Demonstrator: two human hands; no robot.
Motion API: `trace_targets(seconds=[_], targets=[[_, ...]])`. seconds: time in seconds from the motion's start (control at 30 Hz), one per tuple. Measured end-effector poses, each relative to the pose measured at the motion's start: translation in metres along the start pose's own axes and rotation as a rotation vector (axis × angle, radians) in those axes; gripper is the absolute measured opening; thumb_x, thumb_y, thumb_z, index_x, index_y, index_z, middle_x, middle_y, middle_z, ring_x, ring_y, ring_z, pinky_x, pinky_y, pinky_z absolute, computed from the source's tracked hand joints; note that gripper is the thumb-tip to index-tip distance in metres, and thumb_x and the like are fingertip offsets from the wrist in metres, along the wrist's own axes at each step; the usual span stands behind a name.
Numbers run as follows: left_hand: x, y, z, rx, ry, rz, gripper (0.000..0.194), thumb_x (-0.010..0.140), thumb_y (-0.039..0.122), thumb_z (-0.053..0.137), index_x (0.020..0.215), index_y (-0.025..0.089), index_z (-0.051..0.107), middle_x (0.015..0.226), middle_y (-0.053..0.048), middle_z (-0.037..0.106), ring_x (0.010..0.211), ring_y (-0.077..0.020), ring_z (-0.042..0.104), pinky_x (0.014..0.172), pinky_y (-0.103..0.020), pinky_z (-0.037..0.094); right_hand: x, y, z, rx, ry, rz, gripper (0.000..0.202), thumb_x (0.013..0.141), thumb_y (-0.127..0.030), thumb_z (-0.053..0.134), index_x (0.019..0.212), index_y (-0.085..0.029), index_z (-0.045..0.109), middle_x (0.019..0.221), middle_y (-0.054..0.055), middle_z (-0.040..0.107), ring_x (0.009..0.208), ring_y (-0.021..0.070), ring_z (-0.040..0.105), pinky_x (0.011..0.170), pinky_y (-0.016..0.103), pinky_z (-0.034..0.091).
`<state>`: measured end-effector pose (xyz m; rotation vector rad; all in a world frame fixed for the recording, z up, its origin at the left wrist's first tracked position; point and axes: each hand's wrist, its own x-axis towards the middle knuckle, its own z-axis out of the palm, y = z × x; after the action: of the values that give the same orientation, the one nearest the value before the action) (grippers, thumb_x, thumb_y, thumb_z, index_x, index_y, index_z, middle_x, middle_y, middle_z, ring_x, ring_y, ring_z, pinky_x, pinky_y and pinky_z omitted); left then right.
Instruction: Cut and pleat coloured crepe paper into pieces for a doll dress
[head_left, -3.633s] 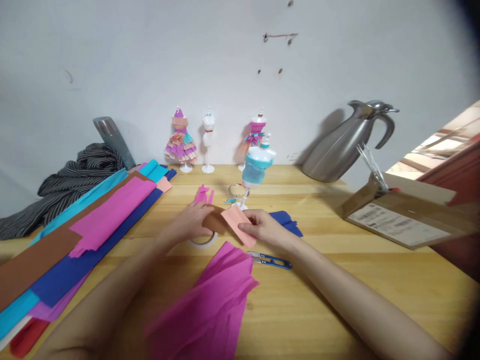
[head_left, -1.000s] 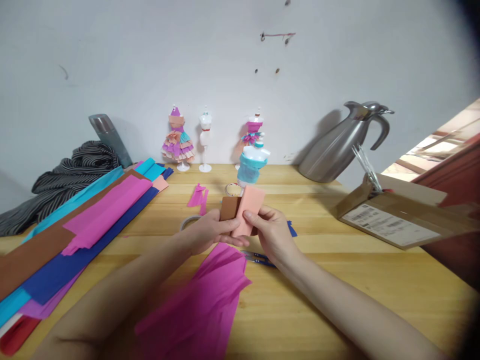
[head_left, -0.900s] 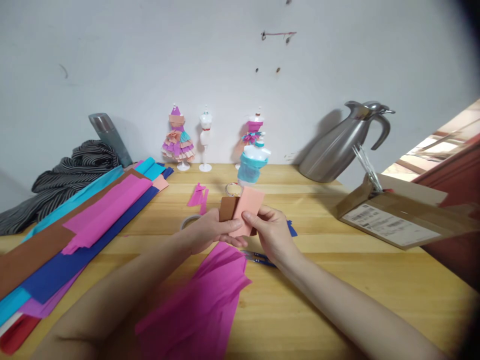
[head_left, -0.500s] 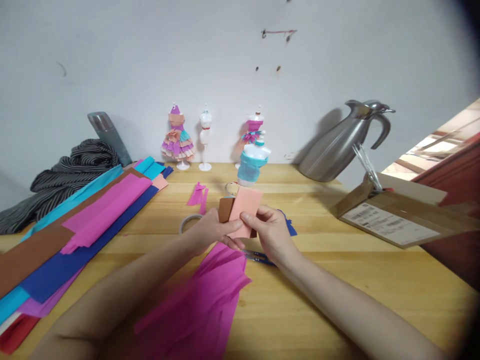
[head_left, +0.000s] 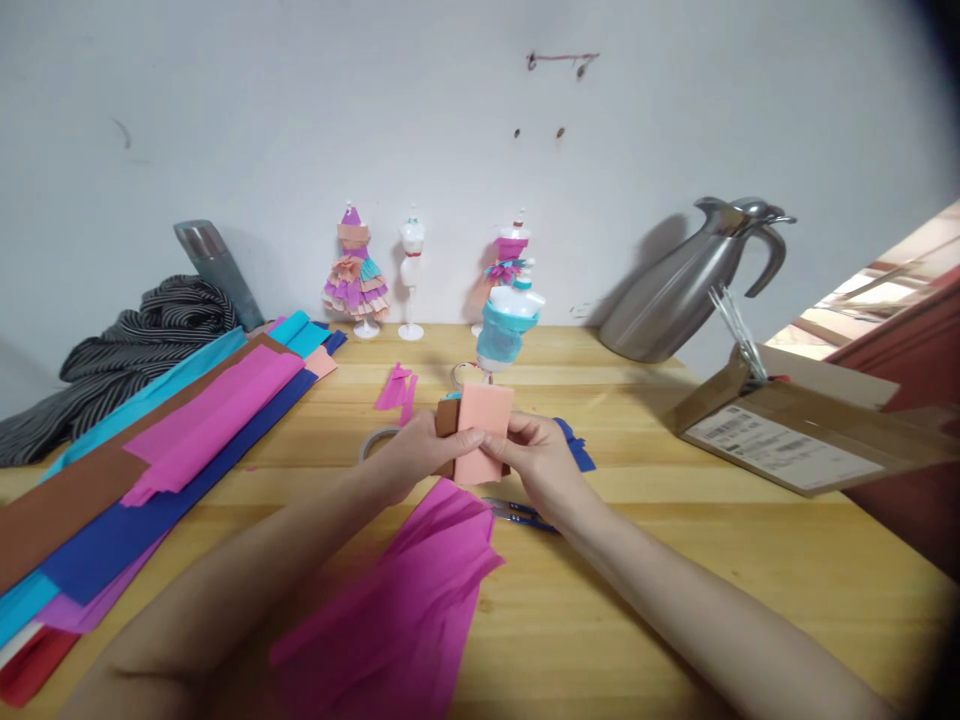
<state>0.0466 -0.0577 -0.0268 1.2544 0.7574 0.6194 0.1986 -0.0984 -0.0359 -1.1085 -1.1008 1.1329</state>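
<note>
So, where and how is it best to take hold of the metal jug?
Probably by its handle, coming from the right, above the box: the handle curves out from the top of the jug on that side, while the box stands in front, lower down.

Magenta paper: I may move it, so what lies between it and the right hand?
The head view shows snips between magenta paper and right hand, which partly hides them.
</note>
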Motion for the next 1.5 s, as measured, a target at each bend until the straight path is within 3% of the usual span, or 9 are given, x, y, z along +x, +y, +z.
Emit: trace_targets(seconds=[0.2, 0.4, 0.53, 0.8, 1.03, 1.23, 1.3, 1.4, 1.5], targets=[[0.003, -0.004, -0.003, -0.044, 0.054, -0.021, 0.053, 0.074, 0.044, 0.07, 0.114, 0.011, 0.064, 0.109, -0.016, 0.068, 0.102, -0.0298, 0.063, 0.087, -0.041, 0.048, 0.0, -0.003, -0.003, 0.095, -0.013, 0.069, 0.03, 0.059, -0.04, 0.08, 0.074, -0.016, 0.07, 0.064, 0.001, 0.064, 0.052, 0.0115, 0.05, 0.046, 0.022, 0.037], [0.004, -0.004, -0.003, -0.051, -0.039, 0.003, 0.053, 0.069, 0.044, 0.075, 0.11, 0.012, 0.065, 0.105, -0.014, 0.069, 0.1, -0.0289, 0.063, 0.087, -0.041, 0.048, 0.004, -0.003, -0.006, 0.077, 0.043, 0.004, 0.025, 0.06, -0.038, 0.08, 0.065, -0.017, 0.066, 0.059, -0.001, 0.061, 0.05, 0.0108, 0.048, 0.048, 0.024, 0.04], [0.005, -0.007, -0.003, -0.046, -0.026, 0.005, 0.05, 0.069, 0.041, 0.076, 0.109, 0.013, 0.065, 0.105, -0.013, 0.069, 0.099, -0.0273, 0.063, 0.085, -0.038, 0.049, 0.005, -0.002, -0.007, 0.086, 0.041, -0.016, 0.022, 0.062, -0.035, 0.079, 0.066, -0.018, 0.067, 0.061, -0.002, 0.062, 0.053, 0.0106, 0.05, 0.053, 0.024, 0.042], [0.004, -0.008, -0.004, -0.089, -0.112, -0.059, 0.054, 0.07, 0.052, 0.071, 0.103, 0.009, 0.064, 0.078, -0.011, 0.07, 0.065, -0.0217, 0.068, 0.062, -0.035, 0.054, 0.012, -0.003, -0.017, 0.099, 0.063, -0.096, 0.022, 0.063, -0.033, 0.079, 0.074, -0.02, 0.066, 0.072, 0.0, 0.067, 0.065, 0.0142, 0.058, 0.063, 0.027, 0.048], [0.006, -0.008, -0.007, -0.134, -0.108, -0.081, 0.057, 0.071, 0.052, 0.071, 0.107, 0.009, 0.061, 0.079, -0.013, 0.072, 0.067, -0.0231, 0.07, 0.059, -0.031, 0.054, 0.013, -0.034, -0.034, 0.093, 0.183, -0.263, 0.014, 0.065, -0.027, 0.075, 0.073, -0.021, 0.066, 0.069, -0.001, 0.065, 0.06, 0.0128, 0.057, 0.058, 0.026, 0.048], [0.006, -0.005, -0.007, -0.163, 0.029, -0.106, 0.045, 0.075, 0.04, 0.071, 0.108, 0.011, 0.061, 0.101, -0.015, 0.07, 0.088, -0.0232, 0.068, 0.068, -0.032, 0.056, 0.011, -0.038, -0.033, -0.003, 0.16, -0.206, 0.018, 0.069, -0.029, 0.071, 0.085, -0.022, 0.068, 0.075, 0.002, 0.069, 0.066, 0.0182, 0.063, 0.06, 0.031, 0.05], [0.004, -0.004, -0.008, -0.147, 0.037, -0.157, 0.044, 0.076, 0.037, 0.07, 0.111, 0.012, 0.06, 0.107, -0.015, 0.067, 0.094, -0.025, 0.066, 0.069, -0.035, 0.057, 0.009, -0.036, -0.034, -0.097, 0.197, -0.341, 0.008, 0.073, -0.028, 0.069, 0.079, -0.023, 0.067, 0.073, 0.002, 0.069, 0.067, 0.0191, 0.063, 0.064, 0.034, 0.051], [0.001, -0.003, -0.006, -0.164, 0.011, -0.251, 0.041, 0.077, 0.035, 0.07, 0.11, 0.013, 0.06, 0.106, -0.015, 0.066, 0.095, -0.0268, 0.064, 0.068, -0.04, 0.057, 0.001, -0.037, -0.035, -0.303, 0.243, -0.787, 0.002, 0.079, -0.024, 0.067, 0.079, -0.026, 0.068, 0.077, 0.002, 0.071, 0.079, 0.0214, 0.065, 0.079, 0.04, 0.05], [-0.003, -0.001, 0.001, -0.313, -0.077, -0.295, 0.035, 0.079, 0.032, 0.068, 0.108, 0.014, 0.062, 0.096, -0.011, 0.068, 0.088, -0.0248, 0.064, 0.071, -0.04, 0.055, -0.008, -0.039, -0.034, -0.56, 0.102, -1.15, 0.008, 0.083, -0.028, 0.063, 0.086, -0.03, 0.07, 0.082, 0.002, 0.074, 0.088, 0.0232, 0.065, 0.084, 0.041, 0.048]])
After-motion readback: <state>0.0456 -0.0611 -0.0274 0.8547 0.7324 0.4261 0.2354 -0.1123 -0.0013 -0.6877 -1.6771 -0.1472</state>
